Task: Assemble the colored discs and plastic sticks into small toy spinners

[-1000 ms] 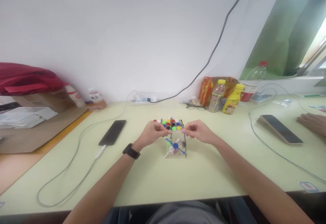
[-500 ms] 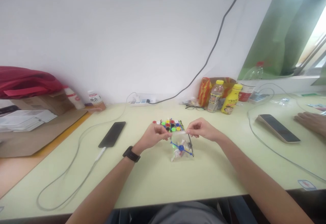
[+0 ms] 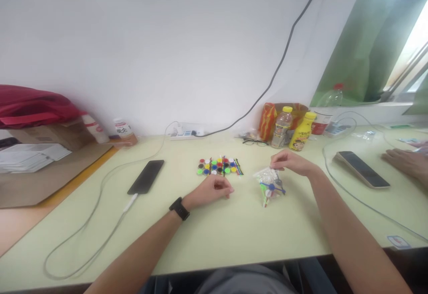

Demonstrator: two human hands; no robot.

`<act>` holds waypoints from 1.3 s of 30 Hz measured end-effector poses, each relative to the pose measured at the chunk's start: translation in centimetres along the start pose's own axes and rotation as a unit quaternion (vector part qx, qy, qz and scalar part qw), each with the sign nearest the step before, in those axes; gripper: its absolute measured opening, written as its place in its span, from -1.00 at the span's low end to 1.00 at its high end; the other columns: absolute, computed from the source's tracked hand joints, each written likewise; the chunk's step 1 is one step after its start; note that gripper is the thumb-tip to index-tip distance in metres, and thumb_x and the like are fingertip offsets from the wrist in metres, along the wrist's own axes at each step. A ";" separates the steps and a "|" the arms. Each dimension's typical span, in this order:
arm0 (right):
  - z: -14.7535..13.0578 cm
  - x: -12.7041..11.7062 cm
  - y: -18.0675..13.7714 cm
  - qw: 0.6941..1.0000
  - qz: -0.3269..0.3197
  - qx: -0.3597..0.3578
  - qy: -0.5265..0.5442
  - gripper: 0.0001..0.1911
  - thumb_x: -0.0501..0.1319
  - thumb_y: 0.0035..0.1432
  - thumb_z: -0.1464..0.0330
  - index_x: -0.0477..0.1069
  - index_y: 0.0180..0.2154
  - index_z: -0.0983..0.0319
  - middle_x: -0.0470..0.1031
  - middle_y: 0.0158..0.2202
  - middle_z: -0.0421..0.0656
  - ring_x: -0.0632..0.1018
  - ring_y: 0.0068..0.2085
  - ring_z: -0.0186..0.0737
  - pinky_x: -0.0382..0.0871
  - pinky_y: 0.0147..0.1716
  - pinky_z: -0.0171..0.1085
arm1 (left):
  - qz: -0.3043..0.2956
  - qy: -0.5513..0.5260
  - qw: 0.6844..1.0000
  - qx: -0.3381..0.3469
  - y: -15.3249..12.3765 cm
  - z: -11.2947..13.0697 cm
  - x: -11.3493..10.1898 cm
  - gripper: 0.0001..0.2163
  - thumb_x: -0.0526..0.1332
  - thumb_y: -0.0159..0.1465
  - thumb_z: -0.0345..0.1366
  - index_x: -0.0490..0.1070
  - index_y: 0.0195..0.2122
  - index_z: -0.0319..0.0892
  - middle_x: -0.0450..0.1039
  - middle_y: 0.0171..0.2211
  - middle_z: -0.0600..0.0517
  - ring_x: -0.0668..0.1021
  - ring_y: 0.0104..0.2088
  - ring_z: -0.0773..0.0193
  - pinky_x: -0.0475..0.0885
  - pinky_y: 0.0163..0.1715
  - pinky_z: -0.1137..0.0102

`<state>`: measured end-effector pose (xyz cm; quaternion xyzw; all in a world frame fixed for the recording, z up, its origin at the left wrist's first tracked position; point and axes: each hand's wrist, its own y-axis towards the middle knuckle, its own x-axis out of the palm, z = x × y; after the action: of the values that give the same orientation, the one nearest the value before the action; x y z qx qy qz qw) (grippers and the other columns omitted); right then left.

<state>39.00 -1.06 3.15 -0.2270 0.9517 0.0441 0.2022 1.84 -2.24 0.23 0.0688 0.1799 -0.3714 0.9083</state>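
Note:
My right hand [image 3: 284, 160] pinches the top edge of a clear plastic bag [image 3: 267, 178] and holds it over the table. Inside or against the bag show a blue piece with thin arms, a bright green piece and some white ones; their exact kind is hard to make out. My left hand [image 3: 216, 189], with a black watch [image 3: 179, 208] on the wrist, is closed with curled fingers and nothing visible in them. It is just in front of rows of small coloured round pieces [image 3: 220, 165] and thin coloured sticks [image 3: 238, 166].
Left of my hands lie a black phone [image 3: 146, 177] and its white cable [image 3: 103, 191]. Yellow-capped bottles [image 3: 282, 127], glasses [image 3: 254, 142] and a power strip [image 3: 187, 133] stand along the wall. A second phone [image 3: 363, 169] and another person's hand [image 3: 403, 160] are at the right.
My left hand has let go of the bag and moved slightly down. My right hand has carried the bag to the right, uncovering the coloured pieces behind.

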 end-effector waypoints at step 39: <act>5.6 2.4 3.5 0.863 0.202 -0.034 -0.462 -0.97 0.24 0.09 0.36 0.45 -0.39 0.17 0.62 -0.29 -0.13 0.55 -0.23 -0.12 0.31 -0.20 -0.24 | -0.002 0.023 1.000 -0.013 0.3 -0.8 -0.2 -0.61 0.20 0.39 0.05 0.59 -0.26 -0.20 0.64 -0.31 -0.07 0.60 -0.29 0.25 0.45 -0.23 0.40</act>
<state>37.51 2.11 -2.96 0.0103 0.7722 0.2158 0.5975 1.65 -1.70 -0.40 0.0655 0.2059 -0.3689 0.9040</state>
